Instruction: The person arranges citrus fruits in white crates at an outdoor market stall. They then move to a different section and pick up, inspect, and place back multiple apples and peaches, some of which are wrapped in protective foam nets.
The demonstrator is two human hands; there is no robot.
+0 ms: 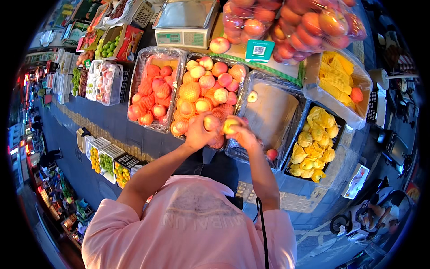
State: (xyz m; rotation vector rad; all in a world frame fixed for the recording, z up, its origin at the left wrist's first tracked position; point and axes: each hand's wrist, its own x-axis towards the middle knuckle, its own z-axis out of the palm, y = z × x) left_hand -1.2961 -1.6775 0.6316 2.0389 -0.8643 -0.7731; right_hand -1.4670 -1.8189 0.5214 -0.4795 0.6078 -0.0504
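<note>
My left hand (197, 132) grips a red-and-yellow apple (211, 123) over the near edge of a crate of apples (220, 95), many of them in foam net sleeves. Close beside it, my right hand (244, 133) holds a yellowish apple (230, 126). The two held apples are almost side by side. To the right is a plastic-lined crate (273, 107) with a cardboard base. In it lie a pale apple (252, 97) near the back and a red apple (271, 154) at the front corner. My right fingers partly hide its left rim.
Left stands a crate of netted red fruit (158, 87); right, a crate of yellow-wrapped fruit (312, 144). Behind are a weighing scale (183, 37), bagged apples (309, 25), a green code sign (260, 50) and a box of yellow foam nets (336, 77). A black cable (263, 232) hangs before my shirt.
</note>
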